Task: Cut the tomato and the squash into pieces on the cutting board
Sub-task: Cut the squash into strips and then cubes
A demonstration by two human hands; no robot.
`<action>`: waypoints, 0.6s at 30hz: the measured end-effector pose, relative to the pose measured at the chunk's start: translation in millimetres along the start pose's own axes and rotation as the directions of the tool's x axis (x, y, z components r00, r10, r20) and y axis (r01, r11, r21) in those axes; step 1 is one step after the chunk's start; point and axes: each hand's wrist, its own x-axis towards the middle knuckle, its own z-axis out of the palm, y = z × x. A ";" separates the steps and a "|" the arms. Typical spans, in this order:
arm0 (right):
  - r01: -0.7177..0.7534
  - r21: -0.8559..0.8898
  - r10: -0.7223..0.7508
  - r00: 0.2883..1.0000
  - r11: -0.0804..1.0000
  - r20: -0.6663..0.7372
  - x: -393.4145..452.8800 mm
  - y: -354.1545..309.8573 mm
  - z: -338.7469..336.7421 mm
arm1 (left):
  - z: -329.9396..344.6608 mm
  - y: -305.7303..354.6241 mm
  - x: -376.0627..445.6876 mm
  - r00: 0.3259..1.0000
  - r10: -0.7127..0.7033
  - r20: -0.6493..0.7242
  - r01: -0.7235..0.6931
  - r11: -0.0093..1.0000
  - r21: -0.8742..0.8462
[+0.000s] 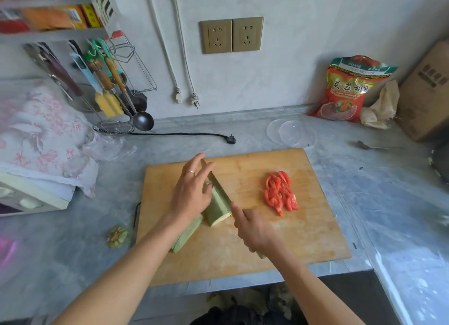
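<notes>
A wooden cutting board (303, 227) lies on the grey counter. Sliced red tomato pieces (280, 193) sit in a pile on its right half. A pale green squash (217, 209) lies left of centre, split lengthwise, with a second long piece (187, 234) under my left forearm. My left hand (192, 188) rests on the squash with fingers straight and spread. My right hand (252, 230) grips the handle of a knife (218, 183), whose blade runs along the squash's top. The handle is mostly hidden in my fist.
A cut squash stem end (118, 237) lies on the counter left of the board. Clear plastic lids (290, 133) and a black plug (230, 139) sit behind it. A red food bag (347, 91), cardboard box (427, 91) and spoon (374, 146) are at right; hanging utensils (109, 86) at left.
</notes>
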 end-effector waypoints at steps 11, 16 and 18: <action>-0.070 -0.028 0.072 0.996 0.997 0.050 -8.3 3.9 11.6 | 25.1 -17.4 -37.0 0.909 -0.295 0.295 0.264 0.954 0.138; -0.065 -0.021 0.066 0.997 0.998 0.043 -8.1 1.4 18.6 | 29.0 -26.6 -43.9 0.930 -0.189 0.314 0.163 0.981 0.108; -0.051 -0.059 0.053 0.998 0.997 0.031 -8.3 -0.3 17.9 | 27.4 -25.0 -43.4 0.931 -0.162 0.328 0.142 0.986 0.082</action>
